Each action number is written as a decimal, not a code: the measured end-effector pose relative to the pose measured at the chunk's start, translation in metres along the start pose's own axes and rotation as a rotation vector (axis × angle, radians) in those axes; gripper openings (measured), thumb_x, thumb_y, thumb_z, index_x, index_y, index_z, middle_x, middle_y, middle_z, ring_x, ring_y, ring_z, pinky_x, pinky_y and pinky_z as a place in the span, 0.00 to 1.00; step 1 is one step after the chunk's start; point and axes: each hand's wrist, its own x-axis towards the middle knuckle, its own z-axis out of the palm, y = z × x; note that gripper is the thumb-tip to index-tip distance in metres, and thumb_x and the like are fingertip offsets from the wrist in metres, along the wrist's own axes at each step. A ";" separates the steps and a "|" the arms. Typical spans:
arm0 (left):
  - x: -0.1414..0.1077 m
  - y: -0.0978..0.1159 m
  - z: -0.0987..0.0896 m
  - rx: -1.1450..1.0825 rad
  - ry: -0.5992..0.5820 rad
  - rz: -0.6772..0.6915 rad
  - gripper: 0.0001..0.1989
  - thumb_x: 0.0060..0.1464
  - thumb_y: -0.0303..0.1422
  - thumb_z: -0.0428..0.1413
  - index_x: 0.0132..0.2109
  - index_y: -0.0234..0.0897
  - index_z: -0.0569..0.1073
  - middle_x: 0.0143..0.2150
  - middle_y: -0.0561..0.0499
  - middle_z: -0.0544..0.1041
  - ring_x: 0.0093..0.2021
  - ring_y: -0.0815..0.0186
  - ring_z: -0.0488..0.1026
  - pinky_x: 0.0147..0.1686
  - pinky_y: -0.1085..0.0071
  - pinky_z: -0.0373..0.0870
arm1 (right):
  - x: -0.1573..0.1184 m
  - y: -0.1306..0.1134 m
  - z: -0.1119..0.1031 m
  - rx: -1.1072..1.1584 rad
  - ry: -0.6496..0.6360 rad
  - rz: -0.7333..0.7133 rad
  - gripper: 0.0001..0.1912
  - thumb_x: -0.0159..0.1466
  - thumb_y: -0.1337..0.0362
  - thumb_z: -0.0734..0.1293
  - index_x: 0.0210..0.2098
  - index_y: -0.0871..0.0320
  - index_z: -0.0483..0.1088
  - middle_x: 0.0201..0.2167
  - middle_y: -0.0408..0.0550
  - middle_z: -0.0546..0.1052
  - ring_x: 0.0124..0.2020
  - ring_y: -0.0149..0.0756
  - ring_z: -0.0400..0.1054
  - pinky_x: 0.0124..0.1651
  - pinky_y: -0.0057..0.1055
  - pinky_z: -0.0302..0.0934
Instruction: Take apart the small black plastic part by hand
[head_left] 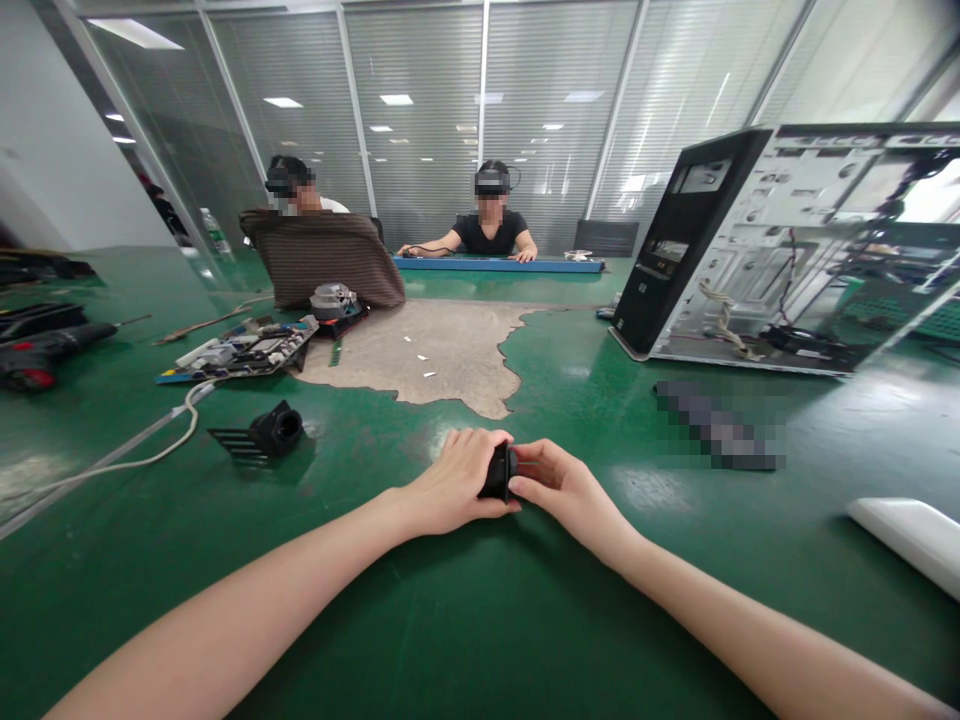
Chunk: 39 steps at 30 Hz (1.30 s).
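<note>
A small black part is held just above or on the green table, near the middle of the view. My left hand wraps round its left side, thumb below and fingers over the top. From the right, the fingertips and thumb of my right hand pinch the flat right end of the same part. Whether the part rests on the table is unclear. Left of my hands lies a black plastic piece with a round opening and slats.
An open computer case stands at the right. A circuit board, a metal-topped component and a power drill lie left. A white cable crosses the left side. Two people sit across the table.
</note>
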 end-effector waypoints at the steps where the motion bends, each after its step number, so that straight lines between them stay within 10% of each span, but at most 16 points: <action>1: 0.000 0.000 0.000 0.007 0.001 0.006 0.31 0.47 0.42 0.57 0.52 0.35 0.53 0.46 0.44 0.65 0.43 0.57 0.62 0.42 0.61 0.59 | 0.002 -0.002 -0.001 0.009 -0.014 0.027 0.13 0.51 0.65 0.69 0.34 0.58 0.64 0.35 0.47 0.73 0.40 0.37 0.69 0.46 0.36 0.62; 11: -0.002 0.003 0.004 0.062 0.049 0.037 0.34 0.47 0.43 0.56 0.56 0.37 0.50 0.48 0.43 0.63 0.46 0.56 0.61 0.43 0.60 0.57 | 0.002 -0.008 0.000 0.039 0.025 0.122 0.14 0.48 0.63 0.71 0.34 0.60 0.68 0.33 0.45 0.74 0.33 0.32 0.69 0.38 0.31 0.62; 18: -0.002 0.006 0.002 0.116 0.012 0.046 0.15 0.48 0.36 0.54 0.45 0.43 0.65 0.47 0.47 0.62 0.46 0.58 0.60 0.42 0.62 0.56 | -0.004 -0.006 0.008 0.049 0.039 0.057 0.16 0.50 0.61 0.69 0.36 0.58 0.64 0.34 0.45 0.72 0.34 0.33 0.69 0.39 0.33 0.64; 29: -0.021 -0.007 -0.032 0.000 -0.145 -0.077 0.14 0.48 0.34 0.53 0.44 0.42 0.62 0.42 0.51 0.65 0.43 0.61 0.62 0.43 0.64 0.56 | -0.012 -0.003 0.004 -0.082 0.008 0.047 0.15 0.57 0.54 0.64 0.37 0.58 0.62 0.29 0.45 0.73 0.33 0.34 0.70 0.38 0.36 0.65; 39: -0.156 -0.062 -0.117 0.116 -0.121 -0.513 0.11 0.54 0.36 0.47 0.46 0.50 0.61 0.47 0.55 0.66 0.50 0.60 0.59 0.51 0.59 0.54 | -0.007 0.003 0.002 -0.127 -0.086 0.078 0.10 0.59 0.59 0.61 0.38 0.57 0.63 0.28 0.45 0.73 0.29 0.32 0.68 0.35 0.32 0.63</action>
